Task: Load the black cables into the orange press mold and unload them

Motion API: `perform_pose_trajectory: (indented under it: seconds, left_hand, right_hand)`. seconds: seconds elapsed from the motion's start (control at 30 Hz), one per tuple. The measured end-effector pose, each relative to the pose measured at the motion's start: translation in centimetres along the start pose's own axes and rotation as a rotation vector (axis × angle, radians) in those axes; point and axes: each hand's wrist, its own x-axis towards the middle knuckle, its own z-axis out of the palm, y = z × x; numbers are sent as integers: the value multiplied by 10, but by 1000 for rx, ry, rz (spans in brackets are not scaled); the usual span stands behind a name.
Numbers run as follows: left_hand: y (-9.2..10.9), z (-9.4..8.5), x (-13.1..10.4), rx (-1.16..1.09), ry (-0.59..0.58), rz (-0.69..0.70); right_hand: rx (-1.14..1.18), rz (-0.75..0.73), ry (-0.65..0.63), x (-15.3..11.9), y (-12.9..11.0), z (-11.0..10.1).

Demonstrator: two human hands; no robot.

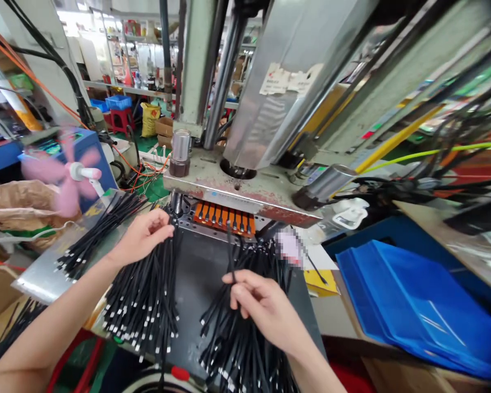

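Note:
My right hand [256, 300] pinches a thin black cable [231, 256] between thumb and fingers. From there the cable runs up toward an orange-copper mould insert [225, 218], where several black cable ends lie side by side in slots. Under and around this hand spreads a pile of black cables [229, 349] with small silvery plugs. My left hand [149, 234] hovers at the top of a second bundle of black cables [143, 300], its fingers curled in toward the thumb. Whatever those fingers hold, if anything, cannot be made out.
Above the insert hangs the press's heavy metal plate [245, 191] between steel posts. More cables [102, 234] lie on a metal sheet at left, near a pink fan [71, 172]. Blue plastic sheets [409, 311] are stacked at right, beside yellow paper [321, 281].

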Motion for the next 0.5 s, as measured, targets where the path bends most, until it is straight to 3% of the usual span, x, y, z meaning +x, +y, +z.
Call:
perform_pose_trajectory:
  seconds: [0.1, 0.2, 0.37, 0.5]
  left_hand:
    - [57, 17, -2, -86, -122, 84]
    - [88, 28, 2, -42, -200, 201]
    - [99, 38, 14, 33, -213, 328]
    - [102, 46, 21, -37, -189, 275]
  right_hand:
    - [-165, -173, -15, 3, -16, 14]
    - [-184, -289, 61, 11, -18, 22]
    - [-187, -360, 154, 19, -18, 19]
    - [-116, -319, 119, 21, -15, 20]
